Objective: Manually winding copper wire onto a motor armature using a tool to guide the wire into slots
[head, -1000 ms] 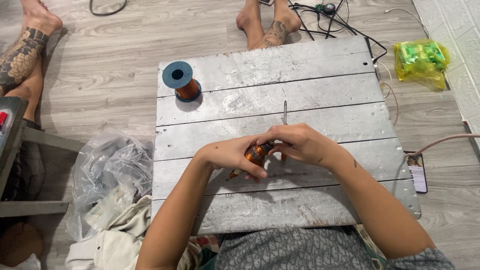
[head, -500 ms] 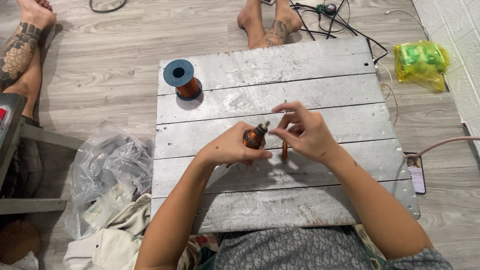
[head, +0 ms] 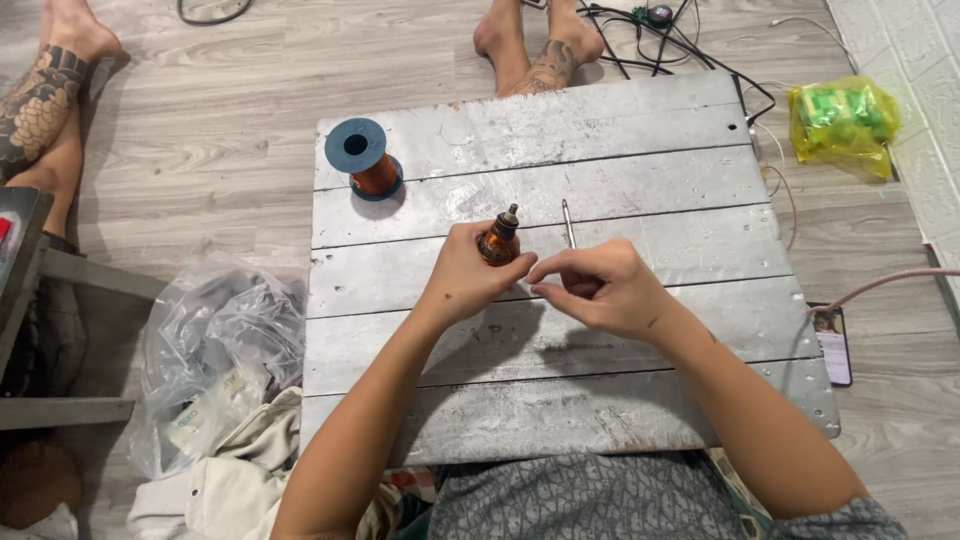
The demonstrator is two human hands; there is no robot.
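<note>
My left hand (head: 462,276) grips a small copper-wound coil (head: 497,240) with a dark metal tip, held upright over the middle of a grey plank board (head: 640,160). My right hand (head: 598,285) sits just right of it, thumb and fingers pinched together near the coil, perhaps on a fine wire that I cannot make out. A thin metal rod (head: 568,222) lies on the board just beyond my right hand. A blue spool of copper wire (head: 362,160) stands at the board's far left.
A crumpled clear plastic bag (head: 215,345) and pale cloth (head: 235,480) lie left of the board. Another person's bare feet (head: 535,45) rest beyond it, and a tattooed leg (head: 45,100) at far left. Black cables (head: 680,40), a yellow-green bag (head: 840,120), a phone (head: 832,340).
My hands have drawn apart: the left has lifted the coil upright, and the right has left the rod on the board and moved back toward me.
</note>
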